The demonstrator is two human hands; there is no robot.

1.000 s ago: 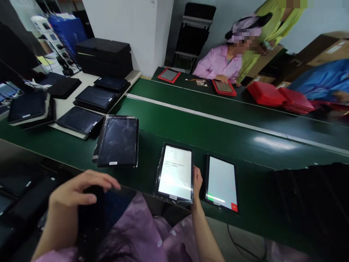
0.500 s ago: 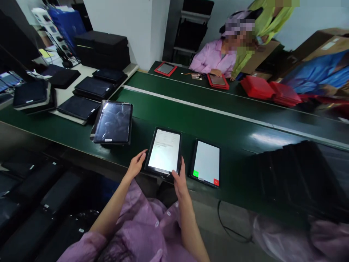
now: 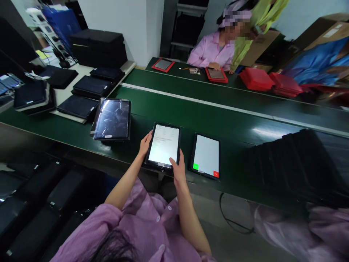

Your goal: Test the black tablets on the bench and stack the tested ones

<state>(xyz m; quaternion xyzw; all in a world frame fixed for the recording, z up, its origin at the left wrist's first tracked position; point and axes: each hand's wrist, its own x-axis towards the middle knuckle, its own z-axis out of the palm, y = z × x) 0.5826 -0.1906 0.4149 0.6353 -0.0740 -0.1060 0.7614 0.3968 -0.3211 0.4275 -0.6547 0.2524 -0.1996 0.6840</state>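
A tablet (image 3: 164,145) with a lit white screen and black border is between my two hands, over the near edge of the green bench. My left hand (image 3: 145,143) grips its left side, fingers against the edge. On the lower right corner, my right hand (image 3: 178,167) is closed, thumb over the screen and fingers along the side. To the right lies a second tablet (image 3: 206,154), its pale screen showing a green square and a red square at the bottom. A stack of dark tablets (image 3: 112,118) in clear film stands to the left.
More dark tablets (image 3: 77,106) lie in piles on the left. Several black slabs (image 3: 297,163) lean together at the right. Across the green bench (image 3: 169,107), a co-worker in pink (image 3: 209,51) sits near red cases (image 3: 256,79). Dark packs (image 3: 40,185) fill the lower left.
My left hand has moved up and inward from beside the tablet's lower left onto its left edge. My right hand stays at the lower right corner. The whole view has shifted slightly.
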